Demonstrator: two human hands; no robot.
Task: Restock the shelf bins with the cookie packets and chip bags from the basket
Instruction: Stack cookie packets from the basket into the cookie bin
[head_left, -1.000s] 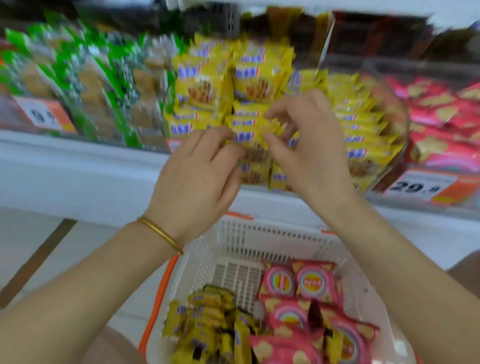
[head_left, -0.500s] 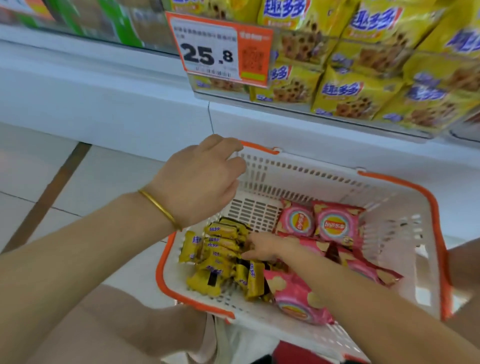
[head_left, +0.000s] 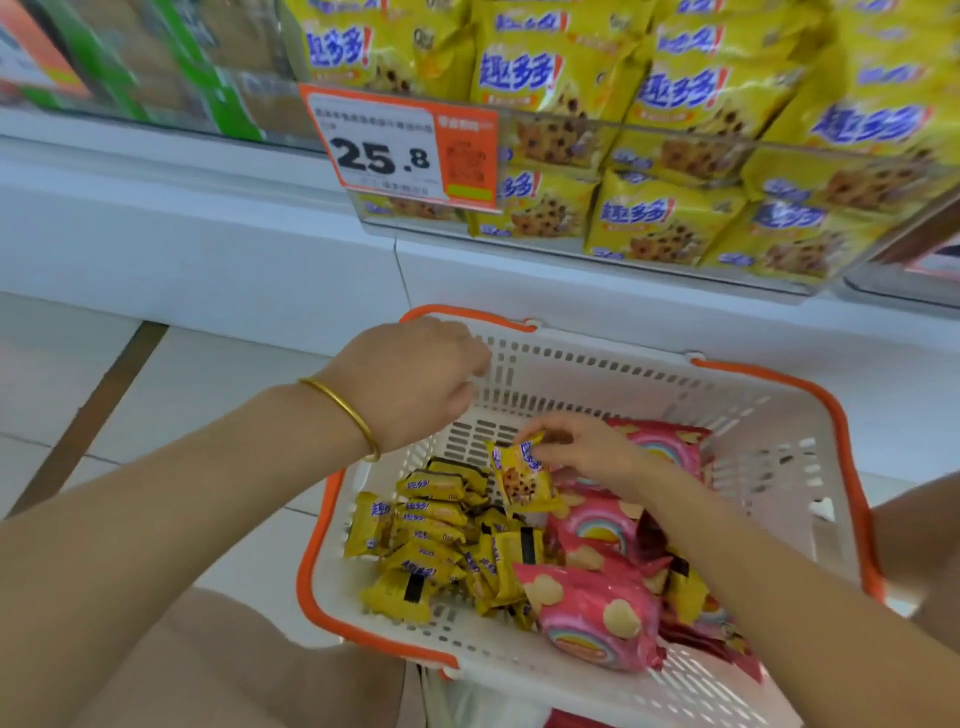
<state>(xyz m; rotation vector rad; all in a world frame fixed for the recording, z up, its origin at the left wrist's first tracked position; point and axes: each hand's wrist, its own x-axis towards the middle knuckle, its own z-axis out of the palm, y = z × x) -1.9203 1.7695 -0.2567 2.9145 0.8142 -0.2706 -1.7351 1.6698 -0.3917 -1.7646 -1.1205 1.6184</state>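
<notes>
A white basket with an orange rim (head_left: 769, 426) sits below me, holding several yellow cookie packets (head_left: 431, 540) on its left and pink chip bags (head_left: 597, 608) on its right. My right hand (head_left: 582, 449) is inside the basket and pinches one yellow cookie packet (head_left: 519, 475) by its top edge, lifted clear of the pile. My left hand (head_left: 410, 374) hovers over the basket's far left corner with loosely curled fingers, holding nothing. Above, the clear shelf bin (head_left: 675, 171) is stacked with the same yellow packets.
An orange and white price tag reading 25.8 (head_left: 400, 148) hangs on the bin's front. Green packets (head_left: 171, 62) fill the bin to the left. The white shelf base (head_left: 208, 239) runs behind the basket, with tiled floor (head_left: 78, 405) to the left.
Both hands left the shelf bin and dropped to the basket. My right hand reached into the pile and has since picked up one yellow cookie packet. My view tilted down.
</notes>
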